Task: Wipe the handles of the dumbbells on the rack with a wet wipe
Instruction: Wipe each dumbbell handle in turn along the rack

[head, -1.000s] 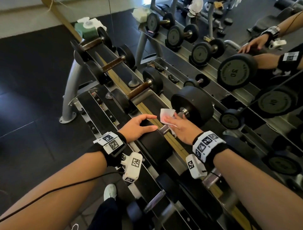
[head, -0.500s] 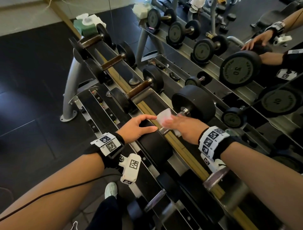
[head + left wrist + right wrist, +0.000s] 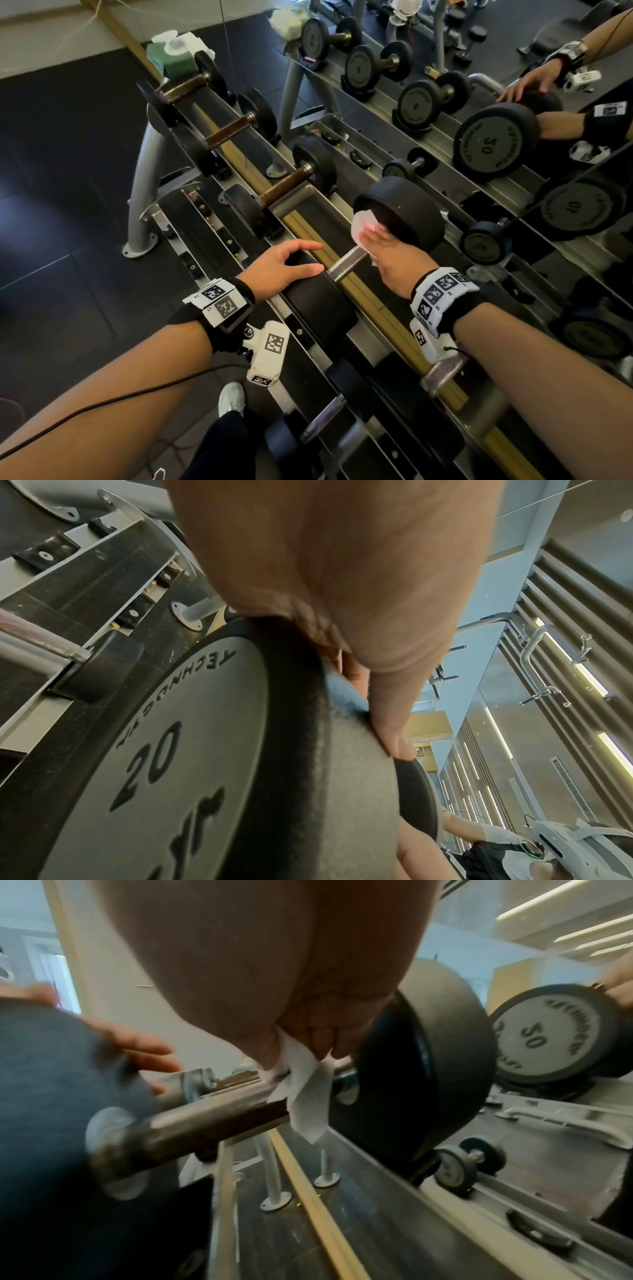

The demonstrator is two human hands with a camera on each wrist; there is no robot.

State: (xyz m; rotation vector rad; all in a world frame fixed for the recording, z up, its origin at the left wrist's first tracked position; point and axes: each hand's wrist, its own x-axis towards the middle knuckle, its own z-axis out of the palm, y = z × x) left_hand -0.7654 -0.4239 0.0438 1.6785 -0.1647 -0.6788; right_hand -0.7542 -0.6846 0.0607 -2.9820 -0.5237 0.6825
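Note:
A black dumbbell lies across the rack's top tier with its steel handle [image 3: 346, 265] bare at the near end. My right hand [image 3: 387, 250] grips the handle's far end through a white wet wipe [image 3: 363, 226], close against the far weight head [image 3: 404, 212]. In the right wrist view the wipe [image 3: 308, 1096] hangs down over the handle [image 3: 205, 1123]. My left hand [image 3: 284, 263] rests with relaxed fingers on the near weight head [image 3: 318, 308]. In the left wrist view that weight head [image 3: 192, 764] is marked 20.
Three dumbbells with brown handles [image 3: 284, 186] sit further along the rack [image 3: 359, 301] to the upper left. A green wipes pack [image 3: 174, 54] stands at its far end. A mirror [image 3: 513, 192] behind the rack reflects dumbbells and my arms. My shoe [image 3: 231, 399] is on the dark floor below.
My right hand has slid the wipe along the handle from near its middle up to the far weight head. The left hand stays on the near weight head.

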